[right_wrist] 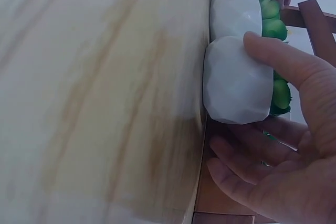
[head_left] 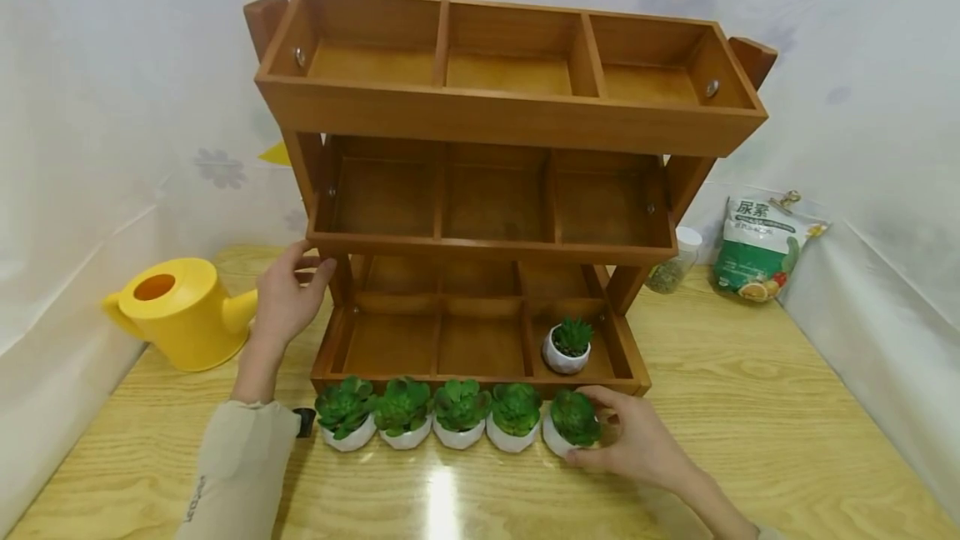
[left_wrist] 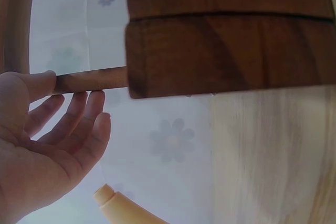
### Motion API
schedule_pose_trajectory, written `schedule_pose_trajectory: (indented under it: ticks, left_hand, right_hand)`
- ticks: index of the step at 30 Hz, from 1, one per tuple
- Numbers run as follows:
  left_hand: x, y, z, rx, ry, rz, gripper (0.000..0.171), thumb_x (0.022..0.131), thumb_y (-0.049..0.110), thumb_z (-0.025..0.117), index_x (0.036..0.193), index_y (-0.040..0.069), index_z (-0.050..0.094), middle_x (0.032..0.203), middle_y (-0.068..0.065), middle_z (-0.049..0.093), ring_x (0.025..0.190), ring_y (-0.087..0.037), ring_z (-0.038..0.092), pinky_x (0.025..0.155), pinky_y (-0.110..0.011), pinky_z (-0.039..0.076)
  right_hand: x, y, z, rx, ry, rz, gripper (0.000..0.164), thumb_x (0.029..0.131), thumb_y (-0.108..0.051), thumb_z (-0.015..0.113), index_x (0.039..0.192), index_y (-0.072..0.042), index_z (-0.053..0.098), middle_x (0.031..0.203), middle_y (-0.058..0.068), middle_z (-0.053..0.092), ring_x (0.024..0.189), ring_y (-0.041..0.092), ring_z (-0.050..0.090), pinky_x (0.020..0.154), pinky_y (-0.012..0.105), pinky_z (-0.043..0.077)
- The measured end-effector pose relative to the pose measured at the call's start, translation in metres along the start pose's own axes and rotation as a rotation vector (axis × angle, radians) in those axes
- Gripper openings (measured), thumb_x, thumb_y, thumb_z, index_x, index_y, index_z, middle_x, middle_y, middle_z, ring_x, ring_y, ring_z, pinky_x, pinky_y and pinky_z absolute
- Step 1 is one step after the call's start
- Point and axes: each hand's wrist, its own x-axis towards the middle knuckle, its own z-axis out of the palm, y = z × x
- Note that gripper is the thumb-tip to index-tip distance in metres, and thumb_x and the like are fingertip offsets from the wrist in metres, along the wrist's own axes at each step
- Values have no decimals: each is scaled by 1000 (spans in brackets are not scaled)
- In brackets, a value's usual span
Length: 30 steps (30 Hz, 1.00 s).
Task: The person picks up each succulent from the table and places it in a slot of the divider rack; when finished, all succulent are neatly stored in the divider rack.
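My right hand (head_left: 641, 444) grips a potted succulent (head_left: 576, 419) at the right end of a row on the table. In the right wrist view, its thumb lies on the faceted white pot (right_wrist: 239, 82) and the other fingers curl behind it. Several similar succulents (head_left: 459, 417) stand to its left, along the front of a three-tier wooden planter shelf (head_left: 510, 119). My left hand (head_left: 291, 294) holds the shelf's left side below the middle tier. Its thumb and fingers pinch a wooden side bar (left_wrist: 89, 80) in the left wrist view.
A spiky succulent (head_left: 567, 347) in a white pot sits in the bottom tier's right compartment. Left of the shelf stands a yellow watering can (head_left: 187, 319). At the right back are a white-lidded jar (head_left: 673, 261) and a clipped green-and-white bag (head_left: 761, 250).
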Motion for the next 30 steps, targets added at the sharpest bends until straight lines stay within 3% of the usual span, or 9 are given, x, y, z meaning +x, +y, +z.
schedule_pose_trajectory:
  ticks: [11, 18, 22, 30]
  left_hand:
    - [1, 2, -2, 28, 0, 16, 43, 98, 20, 56, 136, 0, 52, 112, -30, 63, 92, -47, 64, 76, -58, 53]
    - [1, 3, -5, 38, -15, 4, 45, 98, 23, 55, 137, 1, 50, 114, -30, 63, 94, -48, 63, 76, -57, 53]
    - [1, 3, -5, 37, -15, 4, 45, 98, 23, 55, 137, 1, 50, 114, -30, 62, 94, -48, 63, 76, -57, 53]
    - [-1, 2, -5, 42, -24, -11, 46, 99, 24, 55, 138, 0, 50, 114, -30, 62, 95, -48, 63, 76, -57, 54]
  right_hand:
    - [-3, 2, -8, 53, 10, 48, 62, 65, -36, 89, 115, -11, 64, 101, -4, 67, 87, 9, 62, 70, 26, 54]
    - [0, -6, -20, 23, 35, -4, 54, 66, -39, 87, 111, -22, 64, 94, -14, 66, 85, 6, 61, 71, 29, 53]
    - [6, -12, -26, 28, 59, -12, 55, 66, -37, 88, 112, -18, 65, 91, -14, 68, 82, 6, 64, 71, 28, 54]
    - [23, -27, -44, 95, 30, -35, 54, 71, -28, 85, 115, -4, 64, 94, -3, 70, 80, 10, 68, 68, 29, 56]
